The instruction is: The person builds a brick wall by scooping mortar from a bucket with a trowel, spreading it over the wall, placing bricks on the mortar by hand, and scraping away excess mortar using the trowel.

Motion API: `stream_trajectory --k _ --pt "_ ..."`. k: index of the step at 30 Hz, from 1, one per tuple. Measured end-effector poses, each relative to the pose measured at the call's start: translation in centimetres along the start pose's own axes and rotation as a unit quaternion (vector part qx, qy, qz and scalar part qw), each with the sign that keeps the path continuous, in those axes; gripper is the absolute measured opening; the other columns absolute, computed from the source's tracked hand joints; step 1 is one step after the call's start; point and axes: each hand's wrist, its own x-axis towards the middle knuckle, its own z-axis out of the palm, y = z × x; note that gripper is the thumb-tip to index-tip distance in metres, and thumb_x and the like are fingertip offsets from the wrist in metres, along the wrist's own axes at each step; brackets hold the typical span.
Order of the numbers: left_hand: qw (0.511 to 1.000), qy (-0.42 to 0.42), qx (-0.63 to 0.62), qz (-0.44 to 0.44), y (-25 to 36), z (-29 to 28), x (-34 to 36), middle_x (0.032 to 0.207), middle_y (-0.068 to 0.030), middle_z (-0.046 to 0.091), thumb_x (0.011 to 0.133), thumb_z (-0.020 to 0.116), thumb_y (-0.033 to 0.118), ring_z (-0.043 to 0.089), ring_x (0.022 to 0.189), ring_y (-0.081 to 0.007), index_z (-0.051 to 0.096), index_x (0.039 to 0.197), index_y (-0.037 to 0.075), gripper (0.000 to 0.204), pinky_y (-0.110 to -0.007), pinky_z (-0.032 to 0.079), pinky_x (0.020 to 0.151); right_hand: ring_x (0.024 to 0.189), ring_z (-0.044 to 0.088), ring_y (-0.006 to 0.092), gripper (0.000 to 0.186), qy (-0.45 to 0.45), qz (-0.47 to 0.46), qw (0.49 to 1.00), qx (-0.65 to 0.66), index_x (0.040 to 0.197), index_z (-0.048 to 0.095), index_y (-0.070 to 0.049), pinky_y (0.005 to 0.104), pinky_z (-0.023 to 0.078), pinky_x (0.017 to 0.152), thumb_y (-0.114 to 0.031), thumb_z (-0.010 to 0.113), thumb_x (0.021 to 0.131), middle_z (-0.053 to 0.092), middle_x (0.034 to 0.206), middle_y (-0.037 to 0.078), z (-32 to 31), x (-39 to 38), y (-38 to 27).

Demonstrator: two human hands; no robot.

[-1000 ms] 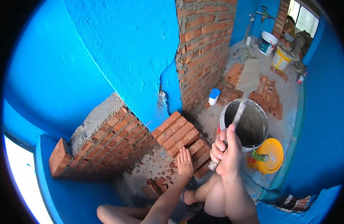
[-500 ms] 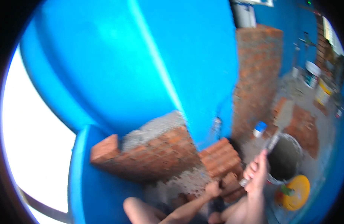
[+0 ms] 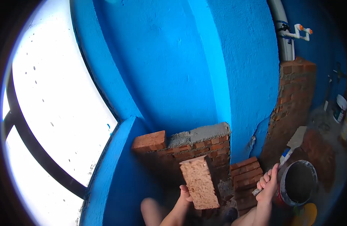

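Note:
My left hand [image 3: 185, 194] holds a red brick [image 3: 199, 182] upright, its pale rough face toward me, in front of the low brick wall [image 3: 215, 147]. That wall has grey mortar [image 3: 198, 133] along its top and a single brick [image 3: 148, 141] at its left end. My right hand [image 3: 267, 182] is closed on the handle of a trowel [image 3: 296, 137], its blade pointing up and away to the right. Beside that hand are a stack of bricks [image 3: 245, 169] and a bucket [image 3: 298, 180] of grey mortar.
Blue walls [image 3: 162, 67] rise behind, with a bright window [image 3: 49, 94] at left. A taller brick column [image 3: 294, 90] and white pipes [image 3: 301, 32] are at right. A yellow lid [image 3: 307, 214] lies by the bucket; white buckets [image 3: 339, 113] stand farther back.
My view has swung left and up toward the window and low wall. My left hand, earlier resting on the brick stack, now holds a raised brick. My right hand still grips the trowel.

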Motion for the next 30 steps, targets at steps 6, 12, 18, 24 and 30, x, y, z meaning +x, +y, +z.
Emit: stream_trajectory --k 6,12,18,24,30 --pt "0.978 0.007 -0.158 0.135 -5.6 -3.7 -5.3 0.153 -0.0179 0.039 0.078 0.076 0.062 0.038 0.141 -0.0403 0.032 0.155 0.017 0.1 -0.063 0.034 0.113 0.05 0.02 0.007 0.049 -0.01 0.019 1.0 0.004 0.078 0.037 -0.019 0.0282 0.018 0.047 -0.057 0.062 0.096 0.025 0.064 -0.007 1.6 -0.1 2.0" --pt "0.96 0.264 0.001 0.096 -1.4 -3.2 -5.6 0.146 -0.0127 0.051 0.097 0.06 0.041 0.05 0.132 -0.035 0.04 0.15 0.01 0.065 -0.053 0.039 0.111 0.05 0.021 0.008 0.046 -0.023 0.065 0.998 0.009 0.08 0.038 -0.018 0.0286 0.019 0.048 -0.054 0.06 0.098 0.026 0.065 -0.007 1.9 -0.7 3.1" --pt "0.934 0.222 0.265 0.09 10.2 4.8 2.0 0.134 -0.0121 0.058 0.091 0.072 0.029 0.058 0.121 -0.0275 0.042 0.146 0.006 0.067 -0.043 0.048 0.102 0.049 0.025 0.0063 0.042 -0.038 0.076 0.996 0.0 0.081 0.041 -0.018 0.0265 0.021 0.046 -0.051 0.061 0.099 0.029 0.064 -0.008 3.1 -1.1 4.0" --pt "0.488 0.165 0.854 0.066 19.4 9.7 15.5 0.134 -0.0188 0.044 0.052 0.093 0.06 0.042 0.131 -0.0396 0.026 0.16 0.023 0.132 -0.051 0.036 0.111 0.05 0.026 0.0078 0.045 -0.036 0.095 0.995 -0.019 0.077 0.037 -0.018 0.029 0.023 0.046 -0.049 0.06 0.1 0.027 0.065 -0.006 4.3 -0.3 4.9" --pt "0.328 0.093 0.94 -0.025 21.2 6.2 21.8 0.123 -0.018 0.047 0.047 0.086 0.076 0.044 0.122 -0.042 0.032 0.157 0.035 0.13 -0.054 0.037 0.105 0.052 0.026 0.0085 0.043 -0.055 0.111 0.992 -0.016 0.079 0.037 -0.017 0.0299 0.025 0.047 -0.045 0.059 0.101 0.028 0.068 -0.005 5.0 0.3 5.9"
